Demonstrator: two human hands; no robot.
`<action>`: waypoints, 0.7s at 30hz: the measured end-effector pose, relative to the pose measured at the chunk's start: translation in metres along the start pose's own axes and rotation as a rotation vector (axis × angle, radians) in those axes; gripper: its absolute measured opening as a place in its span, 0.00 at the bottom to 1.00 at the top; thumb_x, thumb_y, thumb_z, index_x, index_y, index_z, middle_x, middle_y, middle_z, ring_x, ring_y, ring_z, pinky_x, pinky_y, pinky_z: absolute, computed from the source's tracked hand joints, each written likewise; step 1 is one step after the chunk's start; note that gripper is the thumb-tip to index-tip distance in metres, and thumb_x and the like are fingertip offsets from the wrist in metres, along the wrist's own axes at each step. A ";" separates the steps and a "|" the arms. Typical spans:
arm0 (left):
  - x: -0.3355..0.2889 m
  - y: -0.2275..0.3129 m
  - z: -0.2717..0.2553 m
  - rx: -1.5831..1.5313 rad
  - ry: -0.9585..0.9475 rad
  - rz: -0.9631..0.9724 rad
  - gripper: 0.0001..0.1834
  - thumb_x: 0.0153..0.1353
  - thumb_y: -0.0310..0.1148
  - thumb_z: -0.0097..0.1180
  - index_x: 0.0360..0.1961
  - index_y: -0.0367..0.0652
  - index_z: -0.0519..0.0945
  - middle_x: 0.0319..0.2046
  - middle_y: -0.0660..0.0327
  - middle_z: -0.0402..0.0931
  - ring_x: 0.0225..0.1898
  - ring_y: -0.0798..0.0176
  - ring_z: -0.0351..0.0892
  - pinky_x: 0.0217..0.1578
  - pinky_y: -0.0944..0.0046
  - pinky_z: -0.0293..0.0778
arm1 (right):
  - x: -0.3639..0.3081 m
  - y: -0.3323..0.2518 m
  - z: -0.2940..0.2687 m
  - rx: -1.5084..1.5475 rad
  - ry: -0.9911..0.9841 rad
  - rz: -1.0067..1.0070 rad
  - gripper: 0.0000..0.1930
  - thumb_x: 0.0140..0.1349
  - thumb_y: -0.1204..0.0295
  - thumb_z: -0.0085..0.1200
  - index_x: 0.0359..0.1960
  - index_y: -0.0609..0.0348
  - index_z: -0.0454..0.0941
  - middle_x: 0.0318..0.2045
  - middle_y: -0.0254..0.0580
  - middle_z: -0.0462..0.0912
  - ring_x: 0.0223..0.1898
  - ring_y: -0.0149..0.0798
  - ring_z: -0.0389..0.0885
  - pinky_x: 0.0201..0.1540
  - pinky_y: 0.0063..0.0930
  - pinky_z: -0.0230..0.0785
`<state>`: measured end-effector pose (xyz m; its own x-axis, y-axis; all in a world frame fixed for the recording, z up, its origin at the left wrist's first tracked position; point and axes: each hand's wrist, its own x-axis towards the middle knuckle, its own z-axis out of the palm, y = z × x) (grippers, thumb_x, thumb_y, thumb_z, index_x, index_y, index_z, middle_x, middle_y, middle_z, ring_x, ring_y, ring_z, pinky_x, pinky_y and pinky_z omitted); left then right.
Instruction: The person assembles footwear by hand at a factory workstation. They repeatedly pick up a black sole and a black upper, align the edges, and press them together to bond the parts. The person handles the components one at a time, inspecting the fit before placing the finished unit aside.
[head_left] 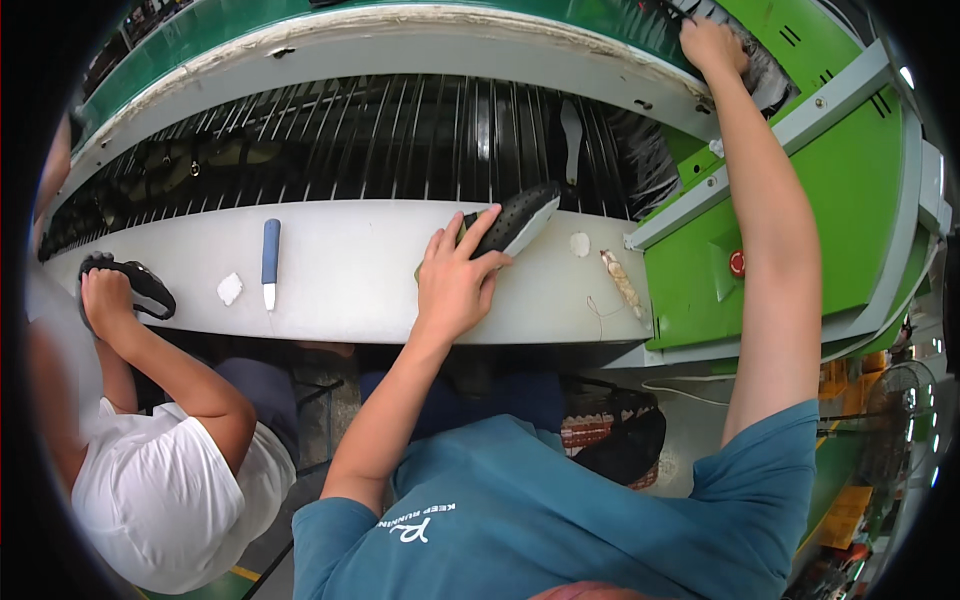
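On the white worktop (350,270), a black shoe (515,222) with a pale sole lies on its side, its toe pointing to the far right. My left hand (458,278) is closed around its near end, thumb along one side and fingers over the other. That end of the shoe is mostly covered by the hand. Stretched out to the far right, my right hand (714,46) is at the end of the green belt, beside the green machine housing. Its fingers curl over something dark that I cannot make out.
A blue-handled knife (270,262), a white wad (230,289), a pale round piece (579,244) and a wrapped tool (622,284) with thread lie on the worktop. Behind are metal rollers (420,140). A co-worker's hand (108,300) grips a black shoe (148,290). The green machine (790,230) bears a red button (738,263).
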<state>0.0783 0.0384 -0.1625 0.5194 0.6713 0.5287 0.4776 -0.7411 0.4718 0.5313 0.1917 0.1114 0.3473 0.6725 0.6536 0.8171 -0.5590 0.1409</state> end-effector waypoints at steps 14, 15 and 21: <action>0.014 0.034 -0.060 -0.934 0.096 -0.220 0.37 0.83 0.59 0.45 0.74 0.36 0.73 0.76 0.38 0.70 0.77 0.33 0.69 0.76 0.41 0.64 | -0.357 -0.107 -0.140 2.046 -0.703 0.006 0.12 0.82 0.69 0.59 0.55 0.67 0.83 0.44 0.41 0.89 0.41 0.31 0.88 0.47 0.29 0.82; 0.029 0.042 -0.072 -1.204 0.164 -0.239 0.43 0.84 0.66 0.39 0.75 0.33 0.71 0.76 0.36 0.70 0.77 0.36 0.71 0.76 0.44 0.67 | -0.379 -0.113 -0.142 2.082 -0.764 0.016 0.13 0.83 0.69 0.59 0.57 0.68 0.83 0.45 0.41 0.90 0.42 0.30 0.88 0.48 0.29 0.82; 0.077 0.061 -0.105 -1.813 -0.086 0.083 0.54 0.84 0.70 0.17 0.72 0.24 0.72 0.54 0.35 0.85 0.53 0.38 0.89 0.54 0.45 0.87 | -0.439 -0.125 -0.146 2.267 -0.866 0.104 0.13 0.83 0.69 0.58 0.56 0.69 0.83 0.44 0.43 0.89 0.43 0.32 0.89 0.50 0.30 0.83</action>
<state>0.0730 0.0443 -0.0191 0.5582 0.5911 0.5823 -0.7951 0.1805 0.5789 0.2103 -0.1042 -0.0845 -0.0467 0.9783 0.2017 -0.3802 0.1693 -0.9093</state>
